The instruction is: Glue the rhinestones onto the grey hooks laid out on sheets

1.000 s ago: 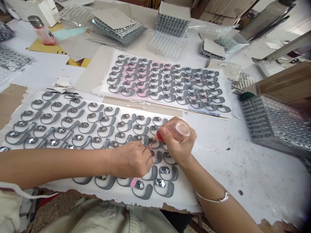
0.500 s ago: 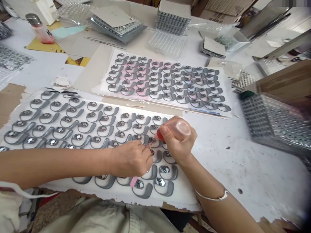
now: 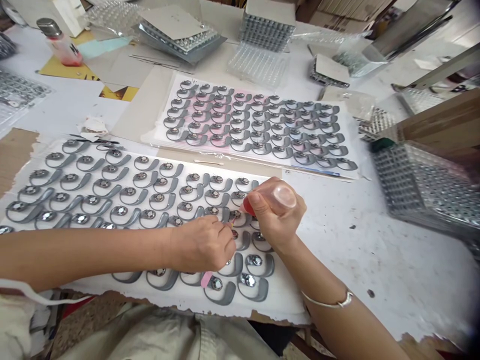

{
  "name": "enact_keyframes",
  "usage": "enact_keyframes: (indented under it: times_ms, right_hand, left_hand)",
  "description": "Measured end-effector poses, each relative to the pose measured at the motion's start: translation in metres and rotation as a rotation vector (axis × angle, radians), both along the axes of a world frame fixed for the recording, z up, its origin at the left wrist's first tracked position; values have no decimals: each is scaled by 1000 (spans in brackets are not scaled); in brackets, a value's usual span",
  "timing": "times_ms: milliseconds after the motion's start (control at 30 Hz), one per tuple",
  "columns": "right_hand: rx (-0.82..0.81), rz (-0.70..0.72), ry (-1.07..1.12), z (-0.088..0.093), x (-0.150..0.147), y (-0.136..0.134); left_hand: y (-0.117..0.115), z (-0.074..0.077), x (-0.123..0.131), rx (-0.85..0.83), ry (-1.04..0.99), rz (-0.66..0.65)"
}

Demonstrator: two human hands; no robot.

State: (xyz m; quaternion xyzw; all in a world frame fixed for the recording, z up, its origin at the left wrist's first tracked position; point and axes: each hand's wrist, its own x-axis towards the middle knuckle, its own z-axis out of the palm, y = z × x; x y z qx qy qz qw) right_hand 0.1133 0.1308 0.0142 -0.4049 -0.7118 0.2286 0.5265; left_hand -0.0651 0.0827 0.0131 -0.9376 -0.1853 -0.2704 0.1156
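Note:
My left hand (image 3: pixel 204 244) is closed around a thin tool with a flat pink end (image 3: pixel 206 279), which sticks out below the fist. The tool's slim tip points at a grey curved band with a round, gem-like setting (image 3: pixel 235 215). In my right hand (image 3: pixel 279 215) is a small translucent squeeze bottle (image 3: pixel 282 196), tilted, its red nozzle end (image 3: pixel 248 205) close to that same setting. Whether the nozzle touches it I cannot tell. Rows of similar bands lie on a white sheet (image 3: pixel 288 300) under both hands, partly hidden by my left forearm.
Behind lies a second sheet (image 3: pixel 159 131) with more bands. A cotton swab (image 3: pixel 209 163) rests between the sheets. A bottle of pink liquid (image 3: pixel 62 47) stands back left. Stacked clear trays (image 3: pixel 397 180) and a cardboard box (image 3: pixel 446 120) are at right.
My right hand and the bottle have shifted very slightly to the right. My left hand has stayed almost in place, still holding the pink-ended tool.

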Motion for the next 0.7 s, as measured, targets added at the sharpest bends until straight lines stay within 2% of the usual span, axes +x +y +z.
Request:
enact_keyframes:
  times_ms: [300, 700]
  right_hand:
    - [62, 8, -25, -1, 2, 1]
    - [112, 16, -41, 0, 3, -1]
  left_hand:
    - [-1, 3, 0, 13, 0, 8]
    - [-1, -3, 1, -3, -3, 8]
